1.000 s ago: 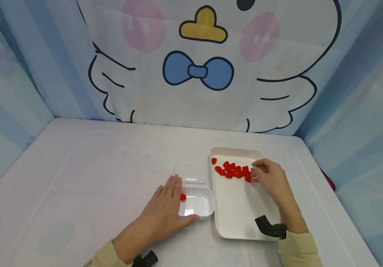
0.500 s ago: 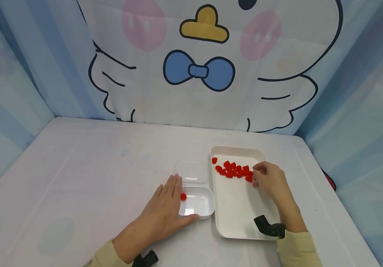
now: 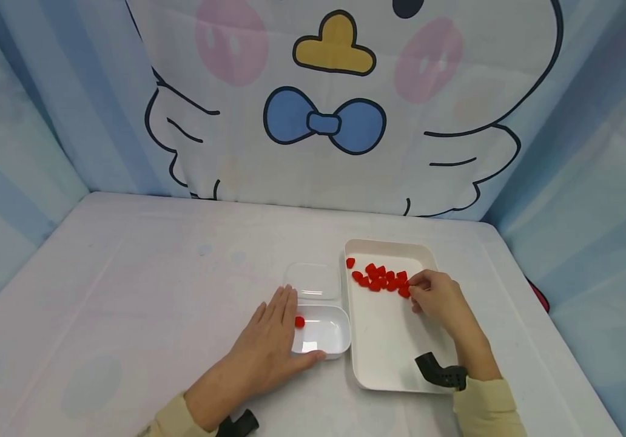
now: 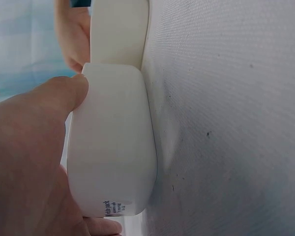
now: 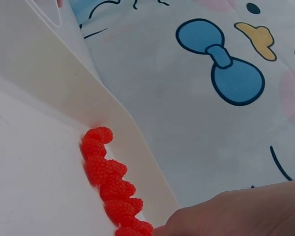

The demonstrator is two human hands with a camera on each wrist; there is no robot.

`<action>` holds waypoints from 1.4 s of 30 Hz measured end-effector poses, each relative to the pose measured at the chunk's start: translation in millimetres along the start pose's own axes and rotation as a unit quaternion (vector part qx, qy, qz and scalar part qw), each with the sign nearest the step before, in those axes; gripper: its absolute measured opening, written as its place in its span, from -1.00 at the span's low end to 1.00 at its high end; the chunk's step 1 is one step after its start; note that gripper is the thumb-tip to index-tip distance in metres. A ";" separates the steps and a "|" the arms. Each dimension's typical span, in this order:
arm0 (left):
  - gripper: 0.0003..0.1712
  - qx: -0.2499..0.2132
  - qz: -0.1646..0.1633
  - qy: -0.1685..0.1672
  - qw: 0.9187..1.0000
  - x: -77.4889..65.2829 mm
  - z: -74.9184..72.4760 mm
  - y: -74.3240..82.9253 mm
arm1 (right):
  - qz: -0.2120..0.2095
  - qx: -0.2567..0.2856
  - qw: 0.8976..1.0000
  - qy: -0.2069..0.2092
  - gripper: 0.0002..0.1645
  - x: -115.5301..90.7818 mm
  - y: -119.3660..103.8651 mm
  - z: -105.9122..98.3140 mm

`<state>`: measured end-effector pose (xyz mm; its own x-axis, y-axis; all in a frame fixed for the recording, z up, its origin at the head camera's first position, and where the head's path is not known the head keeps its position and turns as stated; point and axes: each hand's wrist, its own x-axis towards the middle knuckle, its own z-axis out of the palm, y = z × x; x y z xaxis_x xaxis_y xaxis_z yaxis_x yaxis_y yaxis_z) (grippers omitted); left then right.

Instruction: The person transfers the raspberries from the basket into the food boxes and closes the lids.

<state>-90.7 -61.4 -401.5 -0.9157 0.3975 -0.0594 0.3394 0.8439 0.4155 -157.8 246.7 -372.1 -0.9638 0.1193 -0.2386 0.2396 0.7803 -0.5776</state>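
Observation:
My left hand point(image 3: 269, 340) steadies a small white box point(image 3: 326, 331) with its fingers straight along the left wall. Its thumb touches the near rim, also seen in the left wrist view on the box's white wall point(image 4: 113, 137). One red raspberry point(image 3: 299, 322) lies inside the box, beside those fingers. To the right, my right hand point(image 3: 438, 297) reaches into a cream tray point(image 3: 384, 352), thumb and forefinger pinching a raspberry at the right end of a cluster. The raspberries point(image 5: 105, 169) run along the tray wall in the right wrist view, where most of the hand is cut off.
A clear lid point(image 3: 313, 281) lies just behind the white box. The box stands close against the tray's left side. A lone raspberry point(image 3: 350, 263) sits at the tray's far left corner. A printed curtain point(image 3: 324, 170) rises behind the table.
My right hand's fingertips have drawn together and shifted slightly left, onto the raspberry at the cluster's right end. My left hand and the box have stayed still.

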 end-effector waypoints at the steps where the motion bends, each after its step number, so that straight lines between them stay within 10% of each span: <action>1: 0.28 -0.001 0.001 0.001 1.000 -0.2 0.0 0.0 | -0.003 -0.003 1.000 -0.002 -0.69 -0.2 -0.1 0.4; 42: 0.29 0.004 -0.007 0.011 1.000 -7.5 11.3 6.9 | -0.083 -0.051 0.995 -0.008 -0.67 -3.8 3.4 11.2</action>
<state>-79.0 -54.5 -408.4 -0.9246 0.3782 -0.0447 0.3287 0.8518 0.4079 -152.0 242.0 -381.9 -0.9868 -0.0266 -0.1597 0.0628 0.8463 -0.5290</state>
